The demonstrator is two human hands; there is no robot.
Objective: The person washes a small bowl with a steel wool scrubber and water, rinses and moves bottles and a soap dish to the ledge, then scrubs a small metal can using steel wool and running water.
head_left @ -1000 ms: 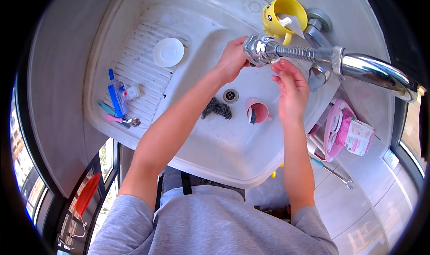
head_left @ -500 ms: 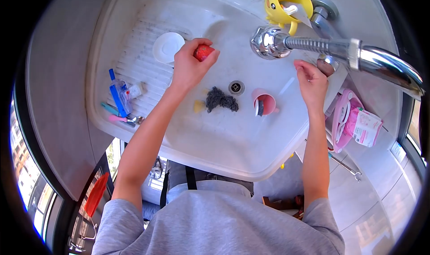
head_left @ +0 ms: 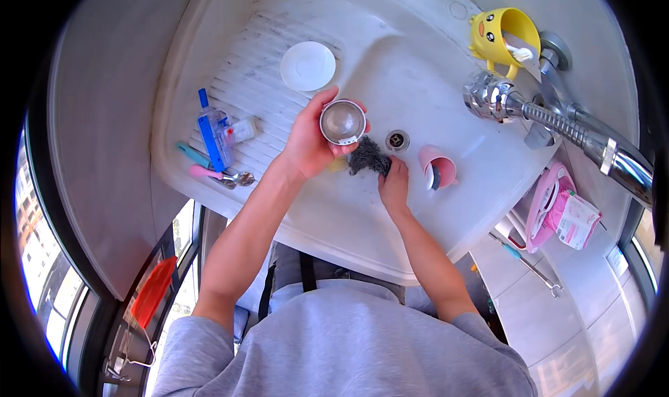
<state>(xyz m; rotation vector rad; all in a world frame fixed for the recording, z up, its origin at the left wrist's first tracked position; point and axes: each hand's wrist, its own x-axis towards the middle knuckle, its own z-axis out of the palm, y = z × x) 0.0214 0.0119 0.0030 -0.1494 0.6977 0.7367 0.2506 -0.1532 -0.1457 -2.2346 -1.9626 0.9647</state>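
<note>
My left hand point(head_left: 311, 140) is wrapped round a small round cup point(head_left: 342, 122) with a silvery, shiny inside, its opening turned up toward me. Low in the basin, the fingers of my right hand point(head_left: 394, 186) close on the right end of a dark grey scouring pad point(head_left: 366, 157). A yellowish piece point(head_left: 338, 164) shows partly behind the left hand, beside the pad. Just right of my right hand a pink mug point(head_left: 437, 167) lies tipped, with a dark and pale item inside it. A white saucer point(head_left: 307, 66) rests beyond the left hand.
The white sink point(head_left: 446, 240) has a drain point(head_left: 397, 140) near its middle. A chrome faucet point(head_left: 571, 128) reaches in from the right, below a yellow cup point(head_left: 505, 38). On the ribbed left side lie a blue clear-bodied item point(head_left: 212, 135) and a pink-handled spoon point(head_left: 221, 177).
My right hand has come from beside the faucet down to the scouring pad. My left hand has turned the cup, so its silvery inside now shows instead of its red outside. The view has shifted.
</note>
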